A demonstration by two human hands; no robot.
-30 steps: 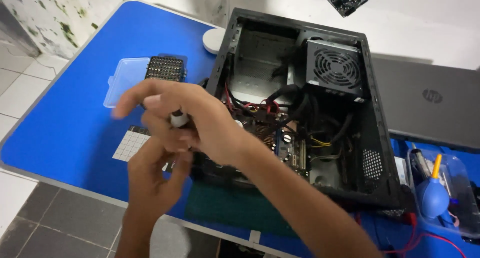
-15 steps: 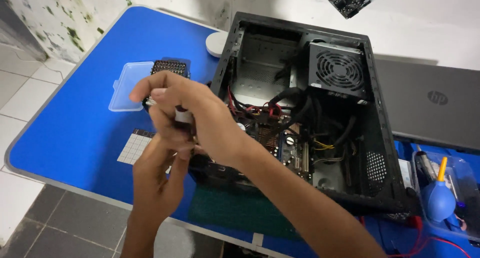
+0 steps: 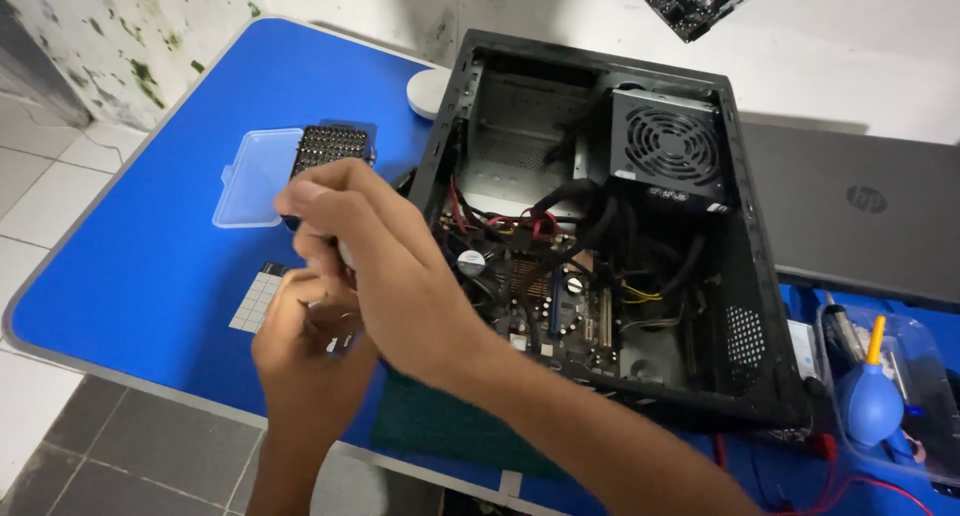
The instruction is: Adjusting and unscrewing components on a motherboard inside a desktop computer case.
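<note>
Both hands meet over the front-left part of the blue tabletop (image 3: 130, 276), just beside the open black desktop computer case (image 3: 600, 246). Right hand (image 3: 385, 276) comes in from lower right, forearm crossing the case's front corner, fingers curled shut around a small slim tool with a dark tip and pale body (image 3: 345, 251), likely a screwdriver handle; mostly hidden. Left hand (image 3: 310, 361) sits under it, palm up, fingers bent, pinching or steadying the tool's lower end; exact hold cannot be told. Tool looks light, rigid, thin, easy to fumble; best held round the handle body, not the tip. Black bit set in a tray (image 3: 330, 148) with clear plastic lid (image 3: 250, 176) lies just behind the hands. White gridded sheet (image 3: 255, 301) lies beside the left hand. Blue rubber air blower (image 3: 872, 401) sits far right in a clear box.
</note>
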